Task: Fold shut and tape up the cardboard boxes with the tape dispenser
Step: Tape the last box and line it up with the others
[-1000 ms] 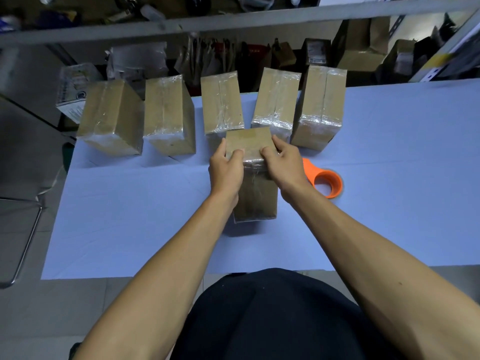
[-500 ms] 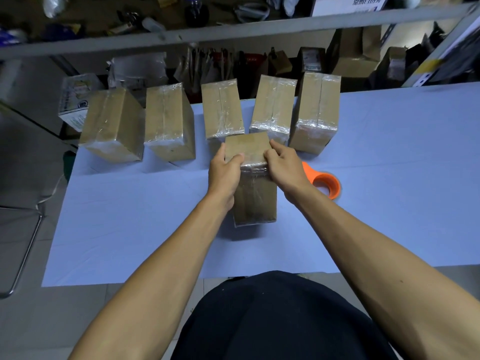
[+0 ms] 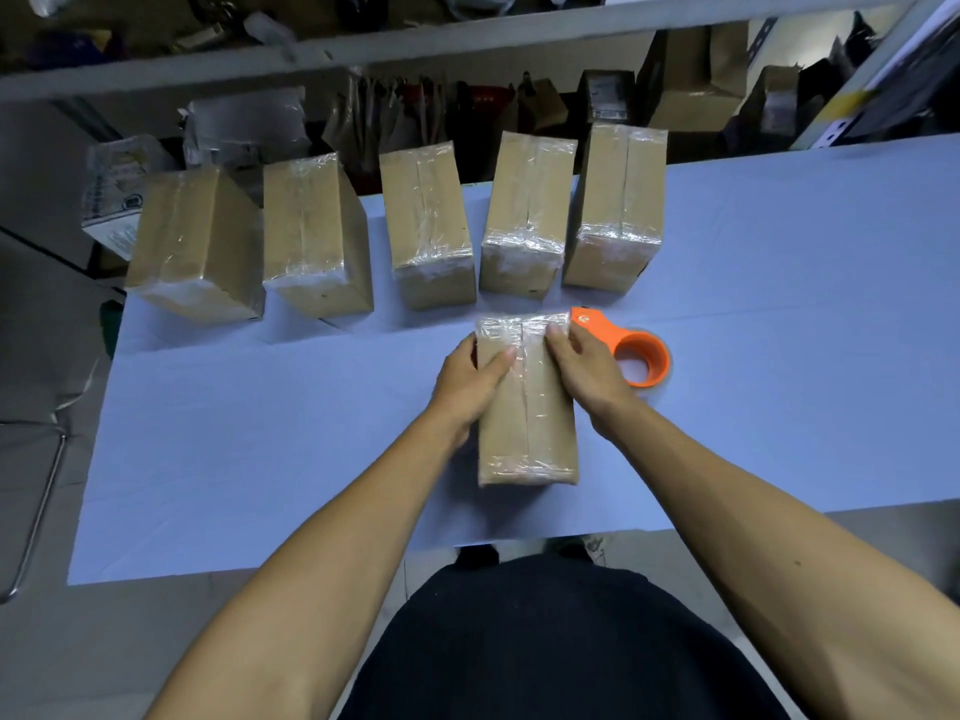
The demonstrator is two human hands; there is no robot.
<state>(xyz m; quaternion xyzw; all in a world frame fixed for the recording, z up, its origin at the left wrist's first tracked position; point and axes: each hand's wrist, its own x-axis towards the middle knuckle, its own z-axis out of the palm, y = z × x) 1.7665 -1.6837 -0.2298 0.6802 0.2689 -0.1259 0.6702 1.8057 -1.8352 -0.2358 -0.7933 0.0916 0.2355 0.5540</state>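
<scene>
A taped cardboard box (image 3: 525, 428) lies flat on the blue table (image 3: 270, 459), its long seam running away from me. My left hand (image 3: 465, 389) holds its left side with the thumb on top. Over the box's right top edge, near the far end, my right hand (image 3: 589, 371) grips it. The orange tape dispenser (image 3: 640, 356) lies on the table just right of my right hand, untouched.
Several taped boxes stand in a row along the table's far edge, from one at the left (image 3: 195, 246) to one at the right (image 3: 618, 205). Cluttered shelves (image 3: 467, 39) rise behind the table. A metal chair frame (image 3: 36, 501) stands left of the table.
The box was tipped up on end between my hands; now it is laid down flat on the table, nearer to me. Both hands stayed on it.
</scene>
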